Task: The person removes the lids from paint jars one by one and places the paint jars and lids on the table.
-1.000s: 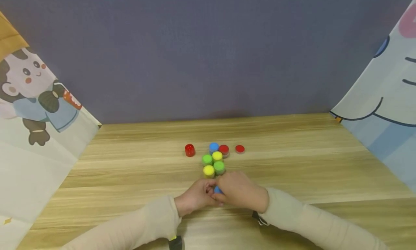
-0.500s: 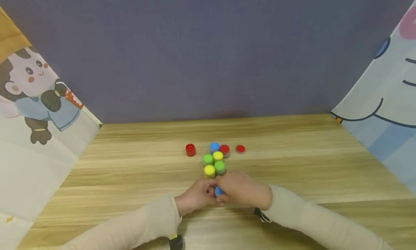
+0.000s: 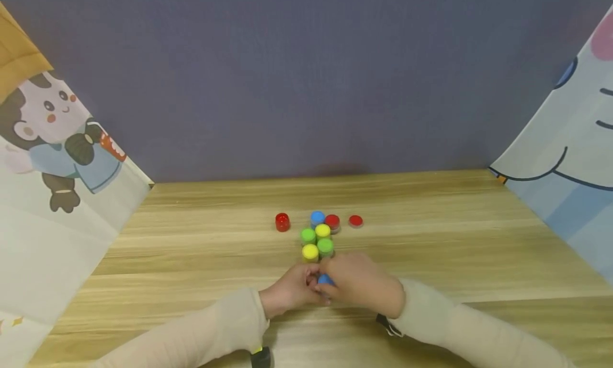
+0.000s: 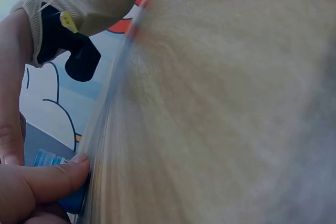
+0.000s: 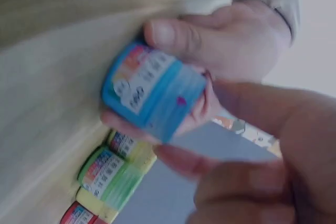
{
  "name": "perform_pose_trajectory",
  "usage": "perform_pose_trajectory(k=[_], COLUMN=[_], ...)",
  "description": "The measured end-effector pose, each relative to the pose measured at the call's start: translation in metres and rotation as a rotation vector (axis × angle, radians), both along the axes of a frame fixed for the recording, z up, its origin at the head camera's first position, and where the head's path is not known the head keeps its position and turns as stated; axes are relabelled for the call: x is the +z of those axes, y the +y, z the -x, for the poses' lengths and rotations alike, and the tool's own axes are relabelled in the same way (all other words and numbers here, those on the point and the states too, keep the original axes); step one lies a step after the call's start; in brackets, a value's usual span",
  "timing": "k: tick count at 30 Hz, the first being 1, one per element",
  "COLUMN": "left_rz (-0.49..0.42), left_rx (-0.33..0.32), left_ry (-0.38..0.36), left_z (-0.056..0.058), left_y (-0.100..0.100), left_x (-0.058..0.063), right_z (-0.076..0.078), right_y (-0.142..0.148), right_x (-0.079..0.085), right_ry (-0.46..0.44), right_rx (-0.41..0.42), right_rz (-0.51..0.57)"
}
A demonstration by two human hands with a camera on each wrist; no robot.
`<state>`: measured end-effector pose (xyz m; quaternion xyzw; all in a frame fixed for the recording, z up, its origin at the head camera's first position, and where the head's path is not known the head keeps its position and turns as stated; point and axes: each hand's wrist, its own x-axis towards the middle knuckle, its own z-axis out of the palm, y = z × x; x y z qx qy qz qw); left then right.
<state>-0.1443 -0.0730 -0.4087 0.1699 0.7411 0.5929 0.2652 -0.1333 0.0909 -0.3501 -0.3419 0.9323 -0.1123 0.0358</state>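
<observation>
A small blue jar [image 3: 325,279] with a printed label stands between the two hands, near the front of the wooden table. My left hand [image 3: 291,289] holds its body, thumb on one side and fingers round the other, as the right wrist view shows. From the opposite side my right hand [image 3: 361,283] pinches the ribbed lid [image 5: 181,100] between thumb and forefinger; its other fingers are curled. In the left wrist view the left thumb [image 4: 58,178] lies across the blue jar. Just beyond the hands stand a yellow jar [image 3: 310,252] and a green jar [image 3: 325,247].
Farther back are another green jar [image 3: 308,236], another yellow jar [image 3: 323,231], a second blue jar [image 3: 317,218] and a red jar [image 3: 332,222]. A red open cup [image 3: 282,223] sits to their left, a flat red lid [image 3: 356,220] to their right. A grey panel [image 3: 316,91] rises behind the table.
Both hands stay at the blue jar. The right fingers shift slightly around its lid, showing more blue half a second ago than now. The other jars stay put.
</observation>
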Motion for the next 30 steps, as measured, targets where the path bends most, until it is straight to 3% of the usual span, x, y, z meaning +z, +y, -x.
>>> perform_pose_trajectory(k=[5,14,21,30], left_rz=[0.004,0.025,0.004,-0.006], left_rx=[0.017,0.032,0.028,-0.002], left_ry=[0.014,0.024,0.003,-0.011], left_z=[-0.001,0.0,0.001,0.001], left_y=[0.0,0.001,0.002,-0.001], left_x=[-0.001,-0.004,-0.004,0.0], right_z=[-0.005,-0.005,-0.001,0.003], right_y=[-0.005,-0.004,-0.003,0.003], right_x=[-0.007,-0.015,-0.012,0.0], right_ry=[0.178,0.274,0.126,-0.048], right_rx=[-0.084,-0.097,-0.1,0.01], right_rz=[-0.073,-0.069,-0.082,-0.041])
